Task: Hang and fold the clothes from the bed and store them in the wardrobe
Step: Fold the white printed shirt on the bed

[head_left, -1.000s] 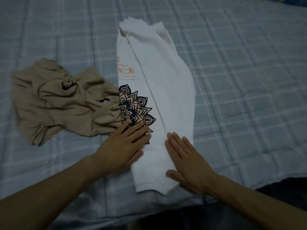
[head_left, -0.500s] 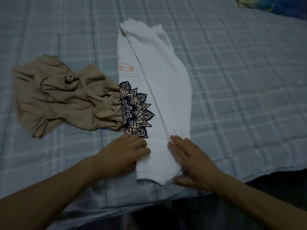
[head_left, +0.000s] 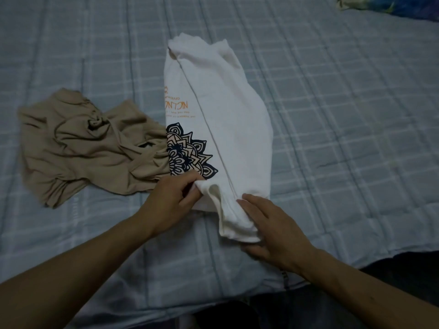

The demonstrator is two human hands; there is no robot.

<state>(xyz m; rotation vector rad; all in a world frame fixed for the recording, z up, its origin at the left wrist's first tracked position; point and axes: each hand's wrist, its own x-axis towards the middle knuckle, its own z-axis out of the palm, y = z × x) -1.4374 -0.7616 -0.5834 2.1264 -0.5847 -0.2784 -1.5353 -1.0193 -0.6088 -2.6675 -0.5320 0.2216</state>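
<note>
A white T-shirt, folded lengthwise into a long narrow strip, is laid on a bed covered by a grey-blue checked bedspread, its far end pointing away from the person and its near end close to the bed's near edge. Orange lettering and half of a dark blue mandala print are shown on the strip's left part, while a folded-over plain panel is seen on the right. The near left corner of the strip is pinched by the left hand, with the fingers curled and the thumb closed on the cloth, so that this corner is raised slightly off the bedspread and turned over. The near right end of the strip is gripped by the right hand: the fingers are laid along the top of the cloth and the thumb is tucked beneath its edge. A crumpled beige garment is spread on the bedspread to the left of the strip, its right edge touching or slipped just under the printed side. At the far right corner a patch of blue and yellow fabric is partly seen, too cropped to be identified.
</note>
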